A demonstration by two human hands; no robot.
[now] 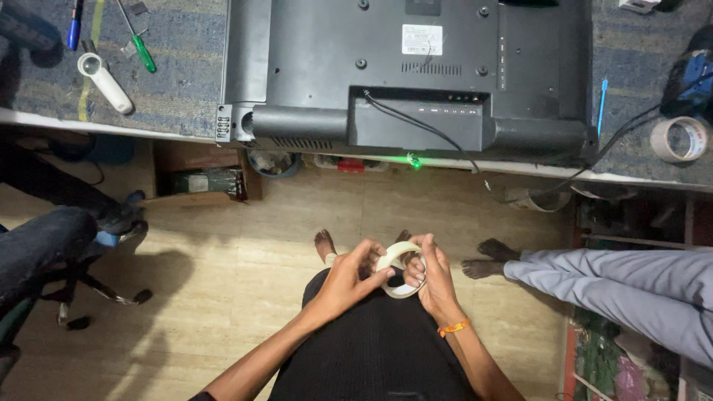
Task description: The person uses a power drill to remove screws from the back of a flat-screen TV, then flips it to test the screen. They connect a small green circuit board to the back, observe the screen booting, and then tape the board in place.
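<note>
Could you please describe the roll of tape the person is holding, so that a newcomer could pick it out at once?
Below the bench edge where the black television lies face down, both hands meet over the person's lap. The left hand and right hand grip a cream tape roll. Unlike the other tape roll lying on the bench, it is held.

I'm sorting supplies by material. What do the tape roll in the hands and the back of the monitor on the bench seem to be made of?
Tape roll, held by the left hand and right hand: looks like cream paper masking tape, matte, no gloss; the core is hidden. Monitor back: seemingly moulded black plastic, dull sheen, with vent slots and screw recesses.
</note>
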